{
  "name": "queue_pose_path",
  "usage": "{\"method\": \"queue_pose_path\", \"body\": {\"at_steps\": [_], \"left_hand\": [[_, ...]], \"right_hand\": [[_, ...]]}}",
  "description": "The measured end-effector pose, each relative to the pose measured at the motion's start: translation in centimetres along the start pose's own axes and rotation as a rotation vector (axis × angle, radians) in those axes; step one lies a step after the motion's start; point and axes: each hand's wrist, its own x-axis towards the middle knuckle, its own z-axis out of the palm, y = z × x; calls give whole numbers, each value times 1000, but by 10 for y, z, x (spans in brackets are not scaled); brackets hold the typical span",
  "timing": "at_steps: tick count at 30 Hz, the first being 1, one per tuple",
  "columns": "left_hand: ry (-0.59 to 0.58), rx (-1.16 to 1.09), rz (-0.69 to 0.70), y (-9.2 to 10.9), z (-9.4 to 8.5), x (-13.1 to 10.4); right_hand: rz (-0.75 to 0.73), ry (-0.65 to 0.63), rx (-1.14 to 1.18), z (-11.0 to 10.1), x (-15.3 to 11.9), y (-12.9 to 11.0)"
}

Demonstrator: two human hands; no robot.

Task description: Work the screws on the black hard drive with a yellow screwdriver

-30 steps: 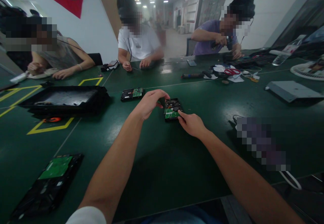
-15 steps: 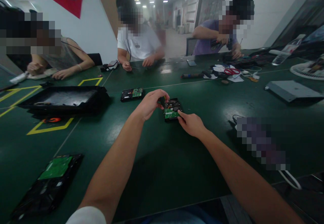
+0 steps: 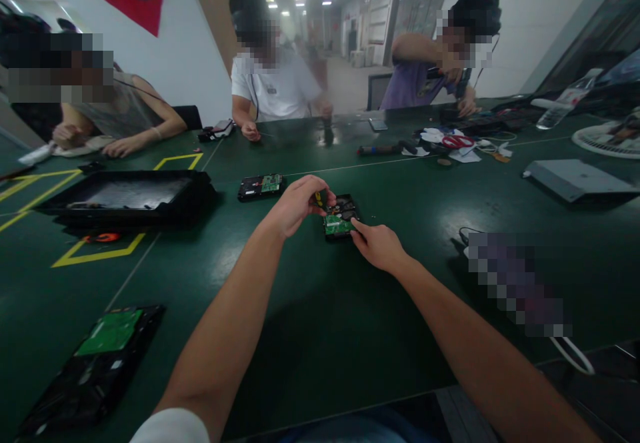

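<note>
A hard drive with a green circuit board [image 3: 339, 225] lies on the dark green table [image 3: 310, 309], between my two hands. My left hand [image 3: 302, 204] is closed on a small screwdriver with a black and yellow handle [image 3: 320, 197], held over the drive's upper left part. The tip of the tool is too small to make out. My right hand [image 3: 377, 243] is closed on the drive's right edge, with its fingertips by the circuit board.
Another hard drive [image 3: 260, 187] lies beyond my left hand, and a larger one [image 3: 95, 363] sits near left. A black tray [image 3: 130, 196] stands left. A pouch [image 3: 515, 283] and a grey box [image 3: 583, 179] are on the right. Several people sit across the table.
The fingers of my left hand have turned a little around the screwdriver, and more of its handle shows. Across the table, a person's arm at the right has risen.
</note>
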Motion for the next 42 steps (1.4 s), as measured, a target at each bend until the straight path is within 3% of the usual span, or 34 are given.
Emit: {"method": "queue_pose_path", "body": {"at_steps": [5, 15, 23, 35, 42], "left_hand": [[10, 127, 55, 3, -2, -1], [-30, -67, -62, -5, 1, 1], [-11, 125, 48, -1, -6, 2], [-55, -54, -40, -5, -2, 1], [-69, 65, -15, 3, -6, -1]], "right_hand": [[-4, -7, -5, -1, 0, 0], [-4, 40, -62, 4, 2, 1], [-4, 14, 20, 0, 0, -1], [3, 8, -13, 1, 1, 1], [13, 9, -36, 2, 2, 0]]}}
